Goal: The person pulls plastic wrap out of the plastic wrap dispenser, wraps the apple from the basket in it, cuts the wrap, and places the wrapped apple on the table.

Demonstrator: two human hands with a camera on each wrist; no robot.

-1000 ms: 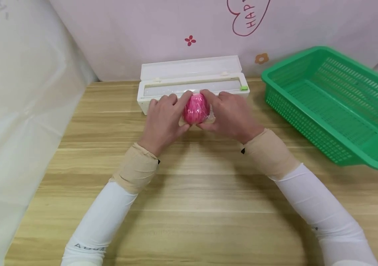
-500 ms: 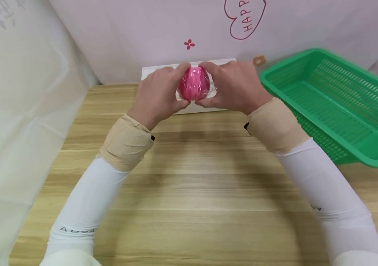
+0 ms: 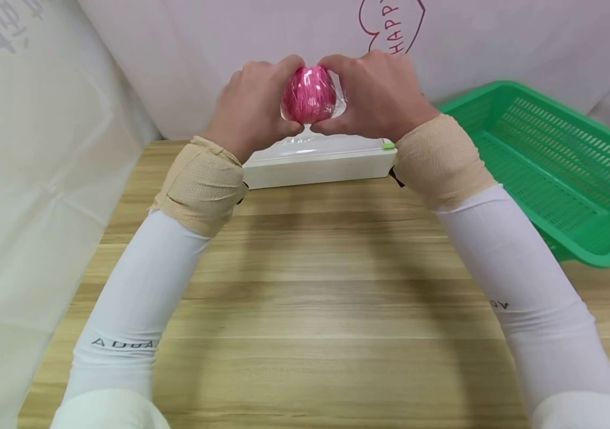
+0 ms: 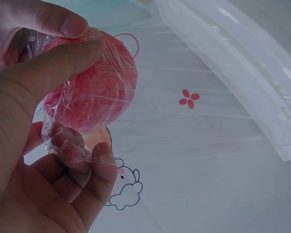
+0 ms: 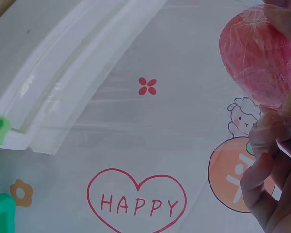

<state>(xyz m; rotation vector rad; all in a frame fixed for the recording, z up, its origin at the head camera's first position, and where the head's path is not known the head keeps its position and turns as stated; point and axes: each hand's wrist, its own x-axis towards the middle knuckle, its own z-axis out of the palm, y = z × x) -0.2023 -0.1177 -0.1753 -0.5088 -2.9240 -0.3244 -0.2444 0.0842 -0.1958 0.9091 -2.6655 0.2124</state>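
A pink-red apple (image 3: 309, 94) wrapped in clear cling film is held in the air between both hands, above the white cling-film dispenser box (image 3: 318, 164). My left hand (image 3: 253, 107) grips its left side, thumb and fingers curled round it (image 4: 87, 82). My right hand (image 3: 377, 95) grips the right side, fingers pinching the loose film under the apple (image 5: 262, 63). A sheet of clear film (image 5: 102, 107) stretches from the apple down to the open box (image 5: 48, 97).
A green plastic basket (image 3: 551, 167) stands at the right on the wooden table (image 3: 310, 310). A white wall covering with a "HAPPY" heart (image 5: 136, 201) and cartoon stickers stands behind the box. A pale curtain (image 3: 31, 179) hangs at the left.
Both hands have lifted the wrapped apple from table height in front of the box up and away, drawing film out of the box. The head view tilted slightly.
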